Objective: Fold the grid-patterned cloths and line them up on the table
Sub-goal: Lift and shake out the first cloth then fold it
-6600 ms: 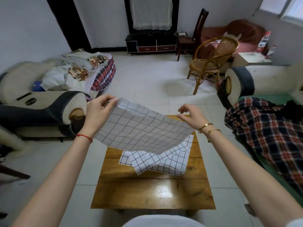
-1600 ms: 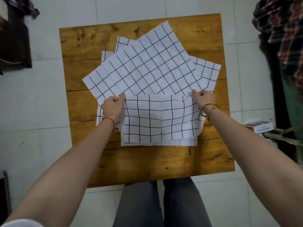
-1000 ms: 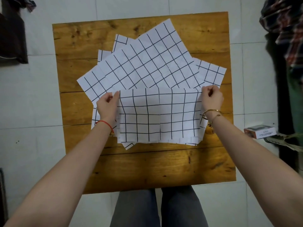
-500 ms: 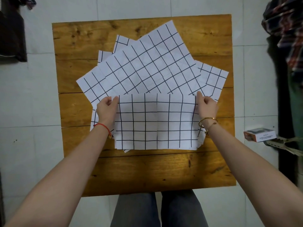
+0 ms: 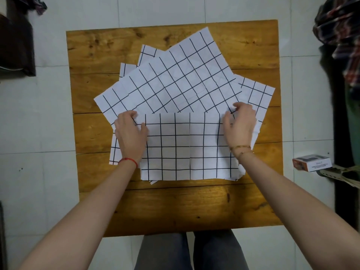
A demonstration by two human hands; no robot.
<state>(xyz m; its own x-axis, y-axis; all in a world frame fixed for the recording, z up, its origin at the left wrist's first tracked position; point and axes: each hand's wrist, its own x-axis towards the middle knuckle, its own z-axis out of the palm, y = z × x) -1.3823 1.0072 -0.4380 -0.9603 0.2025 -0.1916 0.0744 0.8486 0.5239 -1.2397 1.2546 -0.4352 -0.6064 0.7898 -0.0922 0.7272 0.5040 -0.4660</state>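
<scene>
Our left hand [image 5: 131, 137] lies over the left edge of the folded cloth [image 5: 189, 147], fingers bent at its far left corner — whether they pinch the cloth or only press it, we cannot tell. Our right hand [image 5: 240, 125] covers the far right corner, fingers curled round the edge and the tips hidden against the fabric. The folded cloth sits square at the near middle of the wooden table [image 5: 175, 207], on top of the unfolded cloths [image 5: 175, 78], which fan out crookedly behind it — how many lie there we cannot make out. A small box [image 5: 311, 162] lies on the floor to the right.
</scene>
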